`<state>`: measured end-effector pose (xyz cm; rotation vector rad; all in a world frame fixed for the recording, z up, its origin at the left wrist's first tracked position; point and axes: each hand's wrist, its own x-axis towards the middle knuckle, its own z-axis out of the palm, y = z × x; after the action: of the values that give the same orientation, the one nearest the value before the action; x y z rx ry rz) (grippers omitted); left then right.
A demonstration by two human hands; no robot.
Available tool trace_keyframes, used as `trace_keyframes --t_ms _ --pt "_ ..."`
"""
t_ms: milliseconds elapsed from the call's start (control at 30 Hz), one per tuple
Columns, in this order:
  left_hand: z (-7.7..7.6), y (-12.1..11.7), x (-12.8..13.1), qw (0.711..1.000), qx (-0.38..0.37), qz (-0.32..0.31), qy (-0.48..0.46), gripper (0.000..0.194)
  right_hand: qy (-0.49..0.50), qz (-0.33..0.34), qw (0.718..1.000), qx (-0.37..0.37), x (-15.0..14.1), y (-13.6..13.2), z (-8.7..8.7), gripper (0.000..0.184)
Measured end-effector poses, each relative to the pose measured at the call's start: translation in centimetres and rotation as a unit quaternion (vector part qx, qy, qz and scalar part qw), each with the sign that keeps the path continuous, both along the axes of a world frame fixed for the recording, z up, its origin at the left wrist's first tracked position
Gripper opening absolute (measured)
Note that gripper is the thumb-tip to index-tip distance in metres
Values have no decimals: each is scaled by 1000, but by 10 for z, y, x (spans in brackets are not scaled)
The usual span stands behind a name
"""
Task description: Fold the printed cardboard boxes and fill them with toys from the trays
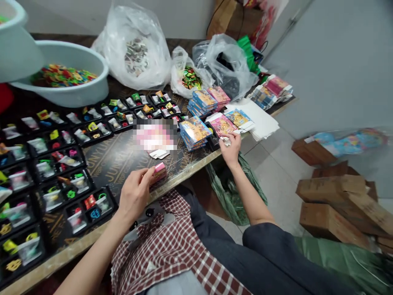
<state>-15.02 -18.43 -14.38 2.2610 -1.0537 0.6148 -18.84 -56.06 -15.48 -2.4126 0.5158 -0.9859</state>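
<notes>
My left hand [135, 190] is closed on a small pink carton [159, 173] near the table's front edge. My right hand [231, 146] pinches a small white piece [226, 141], perhaps a carton flap, at the near end of a pink printed carton [221, 123]. Left of that carton stands a stack of blue printed boxes [195, 130]. Another pink carton with white flaps [159, 154] lies beyond my left hand, partly blurred out. A black tray [212, 141] shows partly beside the blue stack.
Rows of black trays [90, 211] with small toys and sachets cover the left side. Behind stand a light blue tub [76, 96], plastic bags [138, 24] and more box stacks [201, 102]. A green bag [233, 205] hangs below the edge; cardboard boxes [331, 188] sit right.
</notes>
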Motion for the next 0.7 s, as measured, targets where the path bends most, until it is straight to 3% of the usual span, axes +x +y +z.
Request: trace_keyframes --t_ms 100,200,300,467,600,700 --pt "-11 -2 4 999 37 -17 -15 48 114 6 993 44 8 -50 -10 20" --pt "-18 -4 3 999 36 -18 -20 58 170 76 979 86 17 -65 -18 14" --pt "-20 -3 1 999 28 -22 -20 61 143 95 979 112 22 -63 -18 11" --pt "-19 -3 1 999 32 -17 -29 60 33 32 982 185 11 -49 -18 16" --pt "-19 -4 3 1000 14 -10 -5 53 -8 -24 962 272 -3 -37 -35 20" --pt "-19 -6 4 1000 -8 0 14 44 -10 -36 956 291 -6 -33 -49 23"
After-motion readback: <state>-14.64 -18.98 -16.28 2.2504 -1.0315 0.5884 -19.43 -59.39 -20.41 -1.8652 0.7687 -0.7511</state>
